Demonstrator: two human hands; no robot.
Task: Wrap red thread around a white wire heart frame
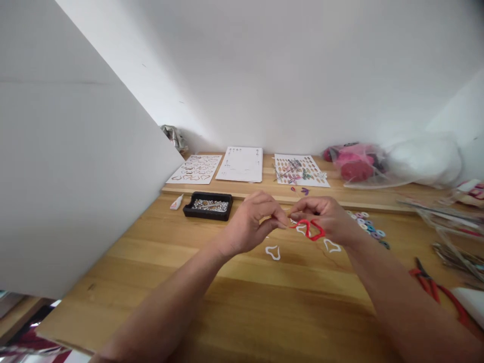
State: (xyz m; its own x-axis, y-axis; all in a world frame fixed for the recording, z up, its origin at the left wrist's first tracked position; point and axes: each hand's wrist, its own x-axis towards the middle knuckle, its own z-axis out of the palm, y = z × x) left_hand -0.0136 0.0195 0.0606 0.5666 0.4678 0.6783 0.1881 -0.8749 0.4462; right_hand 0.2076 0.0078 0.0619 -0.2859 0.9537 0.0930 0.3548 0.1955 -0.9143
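Observation:
A red curved outline shape (317, 232) hangs under the fingers of my right hand (321, 214), which is closed in a pinch. My left hand (260, 219) is pinched too, with its fingertips near the thin red end of the piece; what lies between them is too small to make out. The hands are a short way apart above the wooden table (242, 302). Below them lie white outline shapes, one at the left (273, 252) and one at the right (331, 245), with another partly behind the red piece.
Behind stand a black tray (207, 205) of small beads, a small white tube (176, 202) and printed sheets (240, 164) on a raised ledge. Thread spools (368, 227), red-handled pliers (425, 280) and plastic bags (416, 159) are at the right. A grey panel (75, 151) rises at the left.

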